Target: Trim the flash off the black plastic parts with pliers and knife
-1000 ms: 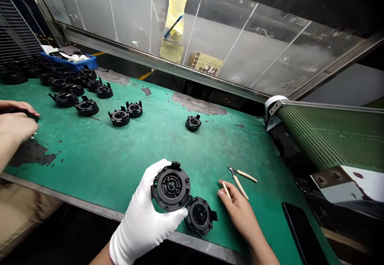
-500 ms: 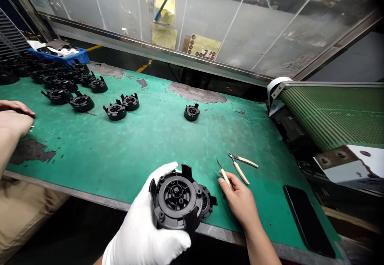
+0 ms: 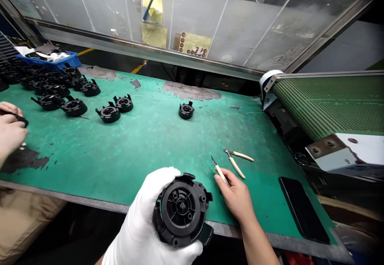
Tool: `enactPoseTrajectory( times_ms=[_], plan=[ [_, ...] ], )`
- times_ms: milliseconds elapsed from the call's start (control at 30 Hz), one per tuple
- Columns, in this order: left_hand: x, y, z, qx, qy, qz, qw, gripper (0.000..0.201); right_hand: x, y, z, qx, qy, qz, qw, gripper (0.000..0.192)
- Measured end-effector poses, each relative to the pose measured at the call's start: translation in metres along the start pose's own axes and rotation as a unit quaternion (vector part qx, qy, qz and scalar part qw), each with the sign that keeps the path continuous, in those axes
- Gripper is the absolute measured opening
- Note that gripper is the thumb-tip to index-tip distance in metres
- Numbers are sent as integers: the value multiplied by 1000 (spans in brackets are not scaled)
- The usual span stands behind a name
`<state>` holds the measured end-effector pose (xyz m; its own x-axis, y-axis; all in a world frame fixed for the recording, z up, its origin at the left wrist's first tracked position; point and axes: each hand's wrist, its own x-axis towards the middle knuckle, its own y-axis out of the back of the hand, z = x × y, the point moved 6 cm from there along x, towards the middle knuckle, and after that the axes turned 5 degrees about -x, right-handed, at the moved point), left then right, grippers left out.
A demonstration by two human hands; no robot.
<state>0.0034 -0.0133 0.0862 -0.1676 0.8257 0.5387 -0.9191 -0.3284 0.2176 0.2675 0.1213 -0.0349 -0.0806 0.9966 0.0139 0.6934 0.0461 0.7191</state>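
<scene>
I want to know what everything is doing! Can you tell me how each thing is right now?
Left hand: white-gloved, grip closed around the round black plastic part.
Right hand: bare, holding the small craft knife, blade up off the mat.
Small pliers: lying on the green mat, handles spread apart.
Black phone: flat, screen dark.
Single black part: sitting alone mid-mat.
Co-worker's hands: at the left edge, holding something dark.

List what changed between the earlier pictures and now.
The gloved left hand drew the black round part toward the body; the second part once beside it is now hidden. The right hand closed on the small knife. The cutters and phone stayed put.
</scene>
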Motion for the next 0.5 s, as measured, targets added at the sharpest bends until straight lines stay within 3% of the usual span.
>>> enactPoseTrajectory(
  times_ms=[133,200,267,333,433,500],
  plan=[
    [-5,-3,1,13,-8,-4,1000,82,-1,1,-2,-4,0,4,1000,38],
    [-6,-1,-11,34,0,3,999,84,-2,2,-3,-7,4,3,1000,38],
    [-5,5,-40,60,40,16,997,85,-1,2,-2,-14,7,1,1000,39],
    [1,22,-84,89,124,44,987,86,0,3,1,-26,4,4,1000,41],
    [13,62,-150,184,247,73,949,86,3,4,5,-43,2,14,999,45],
    [21,88,-175,223,268,80,934,77,5,5,6,-46,8,22,999,47]
  ],
)
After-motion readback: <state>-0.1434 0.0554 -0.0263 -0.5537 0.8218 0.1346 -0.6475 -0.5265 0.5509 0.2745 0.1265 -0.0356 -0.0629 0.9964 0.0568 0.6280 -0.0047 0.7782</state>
